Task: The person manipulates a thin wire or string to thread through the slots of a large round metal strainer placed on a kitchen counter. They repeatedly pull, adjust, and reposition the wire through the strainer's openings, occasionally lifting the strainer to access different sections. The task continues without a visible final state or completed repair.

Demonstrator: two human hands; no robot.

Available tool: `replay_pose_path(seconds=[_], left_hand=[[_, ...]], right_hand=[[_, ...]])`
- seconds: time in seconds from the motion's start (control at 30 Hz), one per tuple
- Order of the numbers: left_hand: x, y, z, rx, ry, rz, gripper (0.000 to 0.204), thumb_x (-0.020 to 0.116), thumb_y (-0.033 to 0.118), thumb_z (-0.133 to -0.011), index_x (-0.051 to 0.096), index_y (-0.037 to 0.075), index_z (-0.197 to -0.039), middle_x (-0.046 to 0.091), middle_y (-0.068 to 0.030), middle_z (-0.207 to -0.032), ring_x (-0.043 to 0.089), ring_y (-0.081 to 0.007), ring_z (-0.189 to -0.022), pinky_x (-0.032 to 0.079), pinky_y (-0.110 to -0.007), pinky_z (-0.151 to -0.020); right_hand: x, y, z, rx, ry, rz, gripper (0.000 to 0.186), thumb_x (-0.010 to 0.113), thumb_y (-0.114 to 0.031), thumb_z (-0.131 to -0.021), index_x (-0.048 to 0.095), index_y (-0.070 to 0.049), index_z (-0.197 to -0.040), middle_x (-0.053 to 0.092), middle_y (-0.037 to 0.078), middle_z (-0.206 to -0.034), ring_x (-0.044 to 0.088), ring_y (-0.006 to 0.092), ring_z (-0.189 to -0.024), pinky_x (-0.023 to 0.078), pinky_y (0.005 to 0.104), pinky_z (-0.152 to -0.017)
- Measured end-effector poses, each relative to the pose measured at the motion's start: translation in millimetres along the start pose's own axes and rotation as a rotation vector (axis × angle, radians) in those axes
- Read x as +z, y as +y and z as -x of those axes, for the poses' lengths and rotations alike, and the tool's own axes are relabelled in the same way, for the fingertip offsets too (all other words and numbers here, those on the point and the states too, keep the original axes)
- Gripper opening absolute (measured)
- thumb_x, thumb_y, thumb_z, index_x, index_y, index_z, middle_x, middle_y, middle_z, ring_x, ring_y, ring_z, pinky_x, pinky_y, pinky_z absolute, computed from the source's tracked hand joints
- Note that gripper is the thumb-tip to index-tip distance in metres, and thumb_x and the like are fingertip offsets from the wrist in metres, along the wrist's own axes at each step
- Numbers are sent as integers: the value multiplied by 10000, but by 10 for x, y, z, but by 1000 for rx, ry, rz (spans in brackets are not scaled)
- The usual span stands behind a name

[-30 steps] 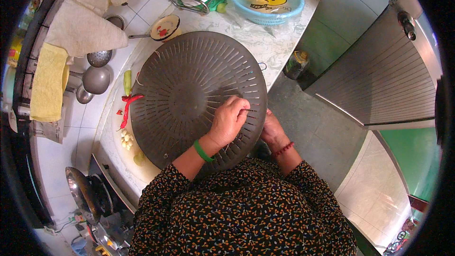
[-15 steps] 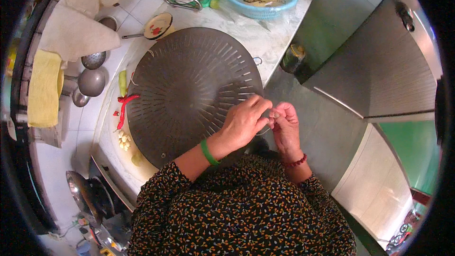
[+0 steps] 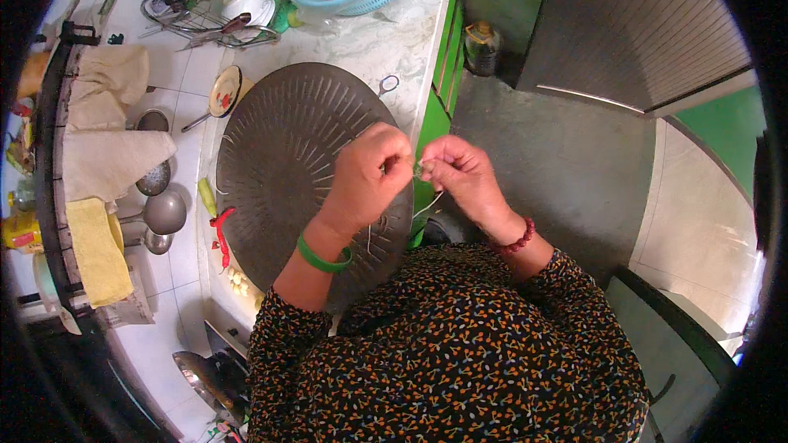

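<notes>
The white bench [image 3: 361, 53] carries a large, dark, round slotted tray [image 3: 279, 172], which lies flat and reaches to its right edge; toward the bench's far edge stands a blue basket [image 3: 369, 4]. Both hands are above or beside the tray's right rim, nearly touching. The left hand [image 3: 365, 172] is curled, thumb against bent forefinger; whether something thin is inside, I cannot tell. The right hand [image 3: 468, 180], beyond the bench's right edge, pinches a small pale bit between thumb and finger, and from it a pale strand [image 3: 428, 205] hangs down. I judge this strand to be very light, soft and easily slipping, so it is best taken near its end with the fingertips. The tray seems stiff and rather heavy, better lifted by opposite rims. Along the bench's left edge are a red chilli [image 3: 222, 238], a green pepper [image 3: 207, 196] and garlic cloves [image 3: 238, 282].
</notes>
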State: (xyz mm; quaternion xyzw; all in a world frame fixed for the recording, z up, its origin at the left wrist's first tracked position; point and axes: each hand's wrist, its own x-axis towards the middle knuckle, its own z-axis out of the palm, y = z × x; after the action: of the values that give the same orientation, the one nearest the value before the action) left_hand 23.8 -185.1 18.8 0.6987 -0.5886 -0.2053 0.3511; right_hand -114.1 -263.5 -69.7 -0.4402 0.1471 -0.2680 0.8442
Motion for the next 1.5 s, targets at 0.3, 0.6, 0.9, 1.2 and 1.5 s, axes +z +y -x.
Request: replay_pose_path(seconds=[0.3,0.6,0.9,1.2,1.5], left_hand=[[-282,-79,62,-432,119,301,46,536,49,-813,562,38,-778,496,24,-647,473,-46,-596,366,-199,-540],[10,-437,356,-420,54,181,74,587,16,-773,582,42,-842,545,22,-717,489,-52,-613,406,-202,-554],[177,-408,387,-278,122,26,277,609,-73,-706,566,42,-954,546,-77,-862,552,-128,-708,459,-243,-576],[176,-402,382,-270,132,-12,280,611,-79,-699,566,45,-946,550,-85,-850,566,-151,-717,468,-250,-578],[191,-379,373,-251,164,-24,248,609,-63,-684,550,52,-896,536,-89,-783,566,-213,-683,469,-305,-593]], right_hand=[[-350,292,-149,334,403,-413,66,537,-106,-881,561,-48,-858,567,37,-702,481,97,-519,388,220,-455],[-161,570,-121,511,157,-289,55,560,-49,-825,571,-57,-879,581,13,-686,456,73,-492,329,190,-419],[-56,672,-187,496,-4,-249,105,570,-117,-857,604,-78,-948,590,-39,-734,470,40,-534,337,169,-454],[71,553,-249,443,-45,-256,110,584,-152,-859,631,-98,-943,613,-53,-780,485,6,-569,343,157,-458],[22,698,-261,415,-97,-347,120,599,-149,-850,640,-97,-949,616,-66,-771,498,4,-568,356,148,-457]])
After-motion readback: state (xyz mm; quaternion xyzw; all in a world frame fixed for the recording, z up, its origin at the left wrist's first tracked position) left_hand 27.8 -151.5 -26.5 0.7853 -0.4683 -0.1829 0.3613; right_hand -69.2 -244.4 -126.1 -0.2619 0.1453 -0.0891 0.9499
